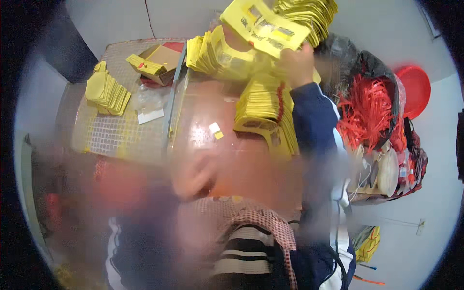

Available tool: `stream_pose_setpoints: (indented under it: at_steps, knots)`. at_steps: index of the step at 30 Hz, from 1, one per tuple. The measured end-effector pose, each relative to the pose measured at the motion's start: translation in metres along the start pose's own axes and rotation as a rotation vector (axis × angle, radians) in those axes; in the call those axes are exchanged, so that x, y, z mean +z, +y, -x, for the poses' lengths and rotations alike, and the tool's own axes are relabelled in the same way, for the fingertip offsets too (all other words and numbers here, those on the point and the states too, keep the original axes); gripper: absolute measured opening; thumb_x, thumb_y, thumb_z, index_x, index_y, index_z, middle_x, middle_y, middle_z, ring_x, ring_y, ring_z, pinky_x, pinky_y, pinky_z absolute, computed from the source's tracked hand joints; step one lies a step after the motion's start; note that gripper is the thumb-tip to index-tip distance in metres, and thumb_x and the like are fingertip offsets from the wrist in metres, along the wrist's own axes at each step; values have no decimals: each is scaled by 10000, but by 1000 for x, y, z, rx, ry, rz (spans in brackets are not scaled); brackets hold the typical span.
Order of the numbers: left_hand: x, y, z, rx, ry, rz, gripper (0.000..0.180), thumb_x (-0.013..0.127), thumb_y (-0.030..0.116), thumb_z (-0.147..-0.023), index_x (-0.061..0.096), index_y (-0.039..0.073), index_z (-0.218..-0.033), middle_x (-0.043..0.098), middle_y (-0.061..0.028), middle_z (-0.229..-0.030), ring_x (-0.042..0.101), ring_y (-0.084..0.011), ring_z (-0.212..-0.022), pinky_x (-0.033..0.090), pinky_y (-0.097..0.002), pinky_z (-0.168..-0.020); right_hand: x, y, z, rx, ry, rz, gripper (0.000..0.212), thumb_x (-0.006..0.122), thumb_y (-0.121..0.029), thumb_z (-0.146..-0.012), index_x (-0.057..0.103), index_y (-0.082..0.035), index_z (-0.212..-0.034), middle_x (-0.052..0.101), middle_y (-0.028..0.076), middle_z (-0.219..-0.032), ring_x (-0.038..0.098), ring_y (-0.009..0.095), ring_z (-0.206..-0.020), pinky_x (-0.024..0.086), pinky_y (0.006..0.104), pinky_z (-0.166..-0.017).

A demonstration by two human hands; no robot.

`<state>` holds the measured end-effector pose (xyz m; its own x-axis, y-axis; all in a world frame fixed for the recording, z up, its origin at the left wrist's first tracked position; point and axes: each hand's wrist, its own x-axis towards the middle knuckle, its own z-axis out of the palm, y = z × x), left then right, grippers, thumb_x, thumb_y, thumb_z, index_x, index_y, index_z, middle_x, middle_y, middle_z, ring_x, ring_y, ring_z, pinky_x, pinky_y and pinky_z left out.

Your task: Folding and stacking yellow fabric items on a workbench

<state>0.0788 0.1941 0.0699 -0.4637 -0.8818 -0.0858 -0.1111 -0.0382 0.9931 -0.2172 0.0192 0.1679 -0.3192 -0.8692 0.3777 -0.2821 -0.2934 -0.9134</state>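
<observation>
My right hand (pixel 297 65) reaches to the far side of the table, its fingers closed on the edge of a yellow printed card carton (pixel 265 28). This flat piece has a cut-out window and is tilted above the stacks. Below that hand stands a stack of yellow cartons (pixel 258 104), with a red strand along it. Another yellow stack (pixel 205 50) leans to its left, and a third stack (pixel 314 17) is behind the raised piece. Near the table's front edge, my left hand (pixel 193 176) is blurred, and its fingers cannot be made out clearly.
A small white and yellow piece (pixel 216 130) lies on the reddish-brown tabletop (pixel 198 106). Left of a metal strip (pixel 176 87) are more yellow cartons (pixel 107 92) and an open cardboard box (pixel 162 58). At right, a black bag holds red shredded strands (pixel 367 113), near a red basin (pixel 414 92).
</observation>
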Motion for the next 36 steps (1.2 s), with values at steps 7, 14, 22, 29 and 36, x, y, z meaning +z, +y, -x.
stream_pose_setpoints:
  at_steps: [7, 14, 22, 29, 36]
  knots:
    - [-5, -54, 15, -174, -128, -69, 183, 564, 154, -876, 627, 17, -979, 659, -95, -908, 610, -141, -814, 484, -291, -736, 35, 101, -48, 146, -298, 927, 540, 628, -102, -717, 366, 93, -1147, 561, 305, -1054, 555, 412, -1010, 440, 408, -872]
    - [4, -58, -8, -87, -208, -227, 199, 558, 169, -877, 616, 13, -988, 646, -142, -895, 622, -231, -827, 478, -322, -755, 35, 87, -44, 148, -292, 1016, 634, 624, -149, -724, 295, 59, -1225, 577, 314, -1022, 570, 417, -981, 451, 432, -853]
    - [51, -35, -77, 143, -440, -87, 212, 569, 208, -878, 600, 10, -949, 613, -89, -832, 567, -157, -772, 469, -302, -722, -38, -14, 23, -86, -21, 573, 648, 622, -131, -717, 350, 85, -1264, 602, 197, -1031, 611, 227, -834, 491, 321, -752]
    - [115, -8, -153, -400, -333, 453, 382, 664, 329, -830, 555, -24, -927, 602, -80, -838, 547, -130, -693, 464, -259, -657, -98, 7, 205, 209, 242, 209, 418, 572, -24, -851, 401, 55, -1224, 607, 81, -990, 544, 80, -829, 449, 213, -728]
    - [127, 14, -154, -386, -137, 640, 341, 663, 157, -826, 520, -114, -975, 625, -166, -883, 631, -203, -760, 526, -321, -662, -128, 49, 297, 455, 249, 132, 384, 528, -13, -841, 442, 35, -1212, 590, 80, -976, 536, 82, -823, 442, 200, -699]
